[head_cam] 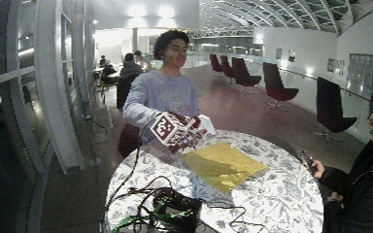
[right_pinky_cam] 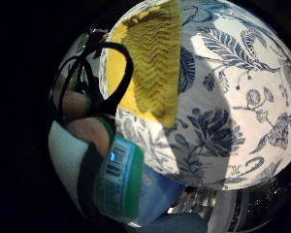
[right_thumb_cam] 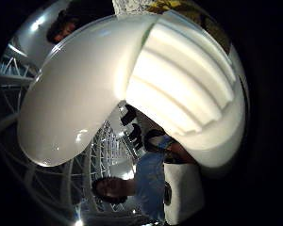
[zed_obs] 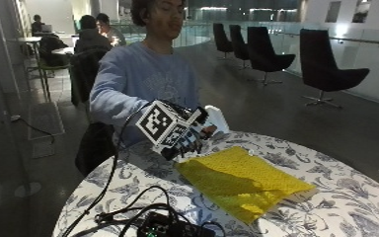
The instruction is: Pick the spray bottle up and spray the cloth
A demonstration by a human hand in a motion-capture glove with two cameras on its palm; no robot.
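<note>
Right now my gloved right hand (zed_obs: 188,139) has its fingers curled round the spray bottle (zed_obs: 215,118), which is lifted off the table and held just beside the near edge of the yellow cloth (zed_obs: 242,180). The cloth lies flat on the round table (zed_obs: 347,207), spread on its blue floral covering.

My worry is aim: I judge the nozzle could point past the cloth, so the mist would land on the table covering or drift toward the black electronics and cables (zed_obs: 167,224) at the table's front edge. From the outside view I cannot tell which way the nozzle faces. A finger off the trigger would also waste the squeeze.

The thumb side palm view is almost filled by the bottle's white spray head (right_thumb_cam: 132,89), ribbed on one side, so the head sits close against my palm; it shows hardly any cloth. The little finger side view instead shows the bottle's green labelled body (right_pinky_cam: 117,179) beside bare fingertips, with the yellow cloth (right_pinky_cam: 153,63) below on the floral table.
</note>
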